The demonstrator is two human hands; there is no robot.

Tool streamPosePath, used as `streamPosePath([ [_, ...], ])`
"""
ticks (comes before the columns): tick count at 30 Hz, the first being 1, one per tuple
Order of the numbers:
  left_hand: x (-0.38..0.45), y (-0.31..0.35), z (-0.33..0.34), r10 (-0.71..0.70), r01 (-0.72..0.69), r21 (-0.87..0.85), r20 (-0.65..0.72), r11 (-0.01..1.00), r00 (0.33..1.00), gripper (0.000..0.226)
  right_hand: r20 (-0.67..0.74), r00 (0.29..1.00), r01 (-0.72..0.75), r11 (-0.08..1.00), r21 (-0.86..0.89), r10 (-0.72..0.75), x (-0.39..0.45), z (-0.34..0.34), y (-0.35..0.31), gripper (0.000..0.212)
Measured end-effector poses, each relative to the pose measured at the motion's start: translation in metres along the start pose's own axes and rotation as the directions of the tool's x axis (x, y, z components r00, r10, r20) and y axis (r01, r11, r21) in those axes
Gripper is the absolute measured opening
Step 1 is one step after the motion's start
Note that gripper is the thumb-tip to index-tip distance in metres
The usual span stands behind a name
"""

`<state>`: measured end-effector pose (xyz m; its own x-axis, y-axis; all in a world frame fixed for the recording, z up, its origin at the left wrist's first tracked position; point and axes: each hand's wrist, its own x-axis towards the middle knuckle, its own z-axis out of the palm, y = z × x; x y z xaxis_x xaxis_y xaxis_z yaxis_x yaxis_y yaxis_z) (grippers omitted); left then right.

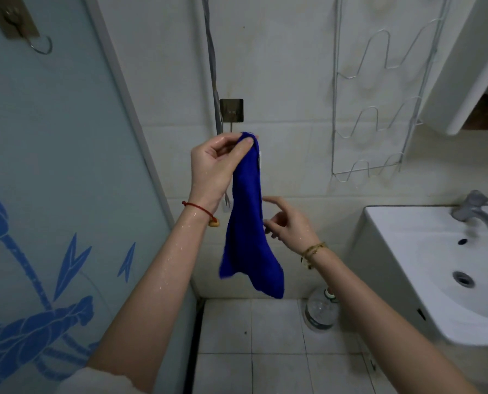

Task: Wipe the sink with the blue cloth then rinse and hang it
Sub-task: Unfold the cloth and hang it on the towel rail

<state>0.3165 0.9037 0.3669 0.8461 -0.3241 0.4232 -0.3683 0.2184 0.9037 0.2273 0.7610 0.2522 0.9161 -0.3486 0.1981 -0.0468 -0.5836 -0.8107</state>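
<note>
The blue cloth (247, 223) hangs down in a long fold in front of the tiled wall. My left hand (218, 169) pinches its top corner just below a square metal wall hook (231, 110). Whether the cloth is caught on the hook is hidden by my fingers. My right hand (289, 224) hovers beside the cloth's right edge, fingers loosely spread and holding nothing. Both forearms are wet. The white sink (407, 223) with its drain and chrome tap (477, 213) is at the right.
A wire rack (379, 109) hangs on the wall above the sink. A clear bottle (320, 309) stands on the tiled floor under the basin. A door with a blue pattern (52, 194) and a hook (42, 46) fills the left side.
</note>
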Motion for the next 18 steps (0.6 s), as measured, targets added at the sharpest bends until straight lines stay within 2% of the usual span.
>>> streamPosePath([
  [3,-0.001,0.000,0.000,-0.003,0.003,0.000,-0.017,1.000,1.000,0.022,0.134,0.990,-0.041,0.997,0.062,0.033,0.009,0.009,0.002,0.035],
  [6,0.000,0.000,-0.005,-0.018,0.017,-0.014,-0.044,1.000,0.999,0.019,0.306,0.952,-0.067,0.984,0.167,0.013,0.007,0.021,0.003,0.031],
  [9,0.001,-0.002,-0.014,-0.026,0.025,-0.006,-0.073,1.000,0.997,0.022,0.392,0.920,-0.097,0.958,0.269,-0.017,0.001,0.028,0.005,0.031],
  [14,-0.002,0.000,-0.026,-0.035,0.036,0.012,-0.108,0.999,0.994,0.015,0.350,0.937,-0.121,0.931,0.345,-0.009,-0.007,0.046,0.006,0.039],
  [18,-0.005,0.003,-0.030,-0.036,0.039,0.013,-0.136,0.999,0.990,0.021,0.282,0.957,-0.005,0.966,0.258,-0.071,-0.008,0.061,0.005,0.027],
])
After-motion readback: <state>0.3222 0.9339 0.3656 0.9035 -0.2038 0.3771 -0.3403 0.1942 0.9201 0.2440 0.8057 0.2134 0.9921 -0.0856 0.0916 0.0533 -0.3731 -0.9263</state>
